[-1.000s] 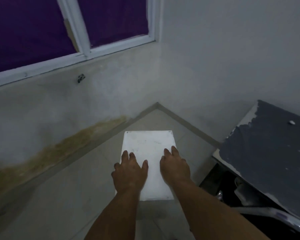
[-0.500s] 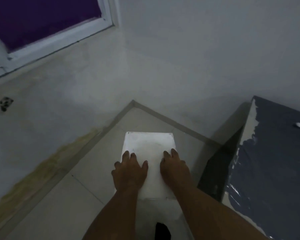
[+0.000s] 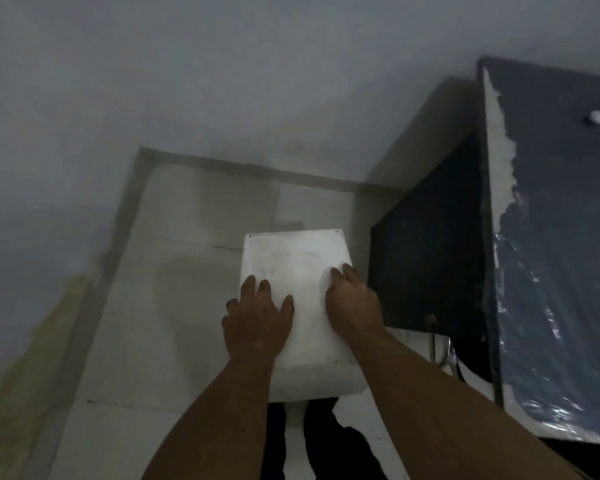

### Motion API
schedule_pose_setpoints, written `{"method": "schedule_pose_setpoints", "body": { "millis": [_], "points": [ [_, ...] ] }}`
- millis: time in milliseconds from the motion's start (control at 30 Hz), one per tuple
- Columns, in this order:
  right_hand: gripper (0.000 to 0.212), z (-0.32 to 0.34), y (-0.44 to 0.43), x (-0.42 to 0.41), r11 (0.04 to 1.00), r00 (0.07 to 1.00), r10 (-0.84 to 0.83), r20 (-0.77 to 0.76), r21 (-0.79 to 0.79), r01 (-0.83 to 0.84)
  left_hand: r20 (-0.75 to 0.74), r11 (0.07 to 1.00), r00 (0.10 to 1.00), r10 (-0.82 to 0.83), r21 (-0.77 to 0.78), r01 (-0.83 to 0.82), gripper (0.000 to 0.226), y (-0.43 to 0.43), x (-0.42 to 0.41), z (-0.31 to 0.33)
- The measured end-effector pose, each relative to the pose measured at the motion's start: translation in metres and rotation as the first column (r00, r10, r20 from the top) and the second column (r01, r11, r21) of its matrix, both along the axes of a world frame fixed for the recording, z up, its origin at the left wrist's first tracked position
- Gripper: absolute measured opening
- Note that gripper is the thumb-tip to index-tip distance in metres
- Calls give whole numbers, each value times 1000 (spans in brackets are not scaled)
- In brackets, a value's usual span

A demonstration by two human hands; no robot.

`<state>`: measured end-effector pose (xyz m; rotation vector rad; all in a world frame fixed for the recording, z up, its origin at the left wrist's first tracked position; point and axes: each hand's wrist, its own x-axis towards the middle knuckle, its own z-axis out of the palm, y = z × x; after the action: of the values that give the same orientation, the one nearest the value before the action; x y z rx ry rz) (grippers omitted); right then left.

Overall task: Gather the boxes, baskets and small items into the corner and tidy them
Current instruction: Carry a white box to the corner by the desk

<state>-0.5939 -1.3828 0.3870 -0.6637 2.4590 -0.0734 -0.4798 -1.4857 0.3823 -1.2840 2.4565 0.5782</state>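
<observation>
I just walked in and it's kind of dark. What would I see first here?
First you'd see the white box in the middle, with the left hand and the right hand pressed flat on its top. To its right stands a dark table with peeling paint and a small white thing on top. Beyond the box, tiled floor runs into the corner of the room.

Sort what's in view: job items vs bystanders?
Job:
white rectangular box
left hand, flat on its top
right hand, flat on its top

Bystanders:
dark grey table with peeling surface
small white lump on it
</observation>
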Motion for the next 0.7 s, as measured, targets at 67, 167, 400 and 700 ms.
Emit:
{"method": "schedule_pose_setpoints", "body": {
  "millis": [67, 167, 400, 700],
  "points": [
    [46, -33, -5, -10, 1000, 1000, -24, 5, 6, 24, 12, 1000, 1000, -23, 6, 23, 65, -9, -14, -29],
    [48, -92, -13, -30, 1000, 1000, -28, 9, 9, 28, 2, 998, 998, -61, -33, 61, 63, -20, -37, -88],
    [46, -234, -12, -62, 964, 965, -260, -29, -65, 258, -118, 987, 981, -156, -63, 150, 64, -21, -76, -243],
    [45, -351, 28, -69, 945, 946, -323, -37, -71, 320, -166, 959, 944, -284, -36, 282, 59, -2, -97, -359]
  ]
}}
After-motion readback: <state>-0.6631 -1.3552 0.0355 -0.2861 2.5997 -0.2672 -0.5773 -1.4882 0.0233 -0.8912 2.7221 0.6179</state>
